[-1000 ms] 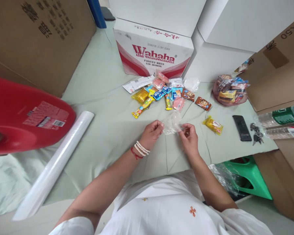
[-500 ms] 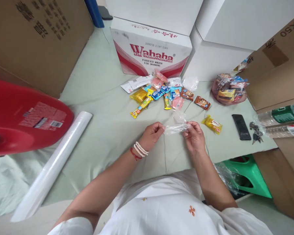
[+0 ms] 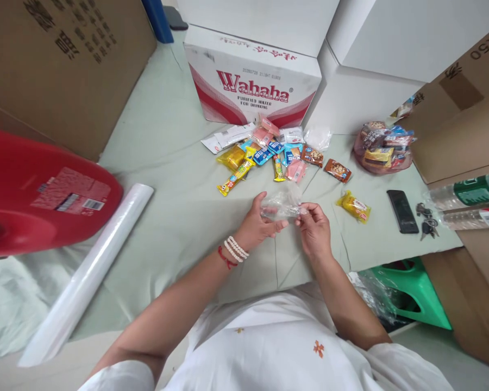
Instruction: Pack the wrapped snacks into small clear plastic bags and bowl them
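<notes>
A clear plastic bag (image 3: 285,200) is between my hands, above the cloth-covered table. My right hand (image 3: 314,225) pinches the bag's near right edge. At its left side, my left hand (image 3: 262,224) has thumb and fingers spread apart against the thin plastic; whether the fingertips are inside the mouth is hard to see. Just beyond lies a pile of wrapped snacks, with a yellow stick packet (image 3: 235,178), a pink packet (image 3: 296,170) and a brown cookie packet (image 3: 338,170). To the right of my right hand rests a yellow wrapped snack (image 3: 353,206).
A Wahaha water carton (image 3: 252,81) stands behind the pile. On the right are a bowl of snacks (image 3: 364,160), a phone (image 3: 402,212), keys (image 3: 427,220) and plastic bottles (image 3: 478,190). A red jug (image 3: 44,190) and a plastic roll (image 3: 85,277) lie left.
My left fingers have opened from a pinch and spread at the bag's side. The bag, stretched flat before, is now wider and looser. My right hand has shifted slightly left, still pinching.
</notes>
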Motion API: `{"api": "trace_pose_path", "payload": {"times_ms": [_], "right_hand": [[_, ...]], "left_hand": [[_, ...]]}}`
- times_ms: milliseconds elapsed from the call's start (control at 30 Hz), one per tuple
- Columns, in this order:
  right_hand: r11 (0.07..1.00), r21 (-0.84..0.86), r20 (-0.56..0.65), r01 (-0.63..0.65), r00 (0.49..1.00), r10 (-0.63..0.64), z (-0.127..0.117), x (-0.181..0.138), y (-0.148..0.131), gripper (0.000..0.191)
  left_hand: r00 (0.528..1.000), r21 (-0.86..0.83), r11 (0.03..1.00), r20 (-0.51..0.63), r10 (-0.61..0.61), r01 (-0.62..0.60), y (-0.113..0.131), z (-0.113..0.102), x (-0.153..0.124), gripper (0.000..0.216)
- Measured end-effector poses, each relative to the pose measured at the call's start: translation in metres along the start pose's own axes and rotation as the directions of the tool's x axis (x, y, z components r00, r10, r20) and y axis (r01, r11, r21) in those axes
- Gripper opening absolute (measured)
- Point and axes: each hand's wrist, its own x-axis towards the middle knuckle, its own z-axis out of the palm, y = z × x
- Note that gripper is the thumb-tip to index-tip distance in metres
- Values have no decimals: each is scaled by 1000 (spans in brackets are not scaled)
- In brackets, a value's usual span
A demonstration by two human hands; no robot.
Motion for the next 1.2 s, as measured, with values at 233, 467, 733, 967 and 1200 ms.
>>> {"api": "trace_pose_path", "payload": {"times_ms": [233,467,733,967,1200], "right_hand": [[996,19,114,-83,990,81,20,-19,12,34],[999,-8,96,-31,995,32,17,-19,19,30],[960,-249,160,127,983,-88,3,-23,18,23],[905,-425,27,20,1000,-9,-3,11,4,38],[938,-329,163,-111,972,172,-16,26,-26,38]], "left_hand": [[980,-160,980,-180,87,-116,-5,2,5,85],[957,-31,994,-274,90,-102,-3,3,0,88],[951,-77,988,-290,104,-132,-13,-1,6,83],[919,34,928,-130,372,-370,-16,2,0,61],[921,-209,925,-301,249,-318,0,-13,10,57]]}}
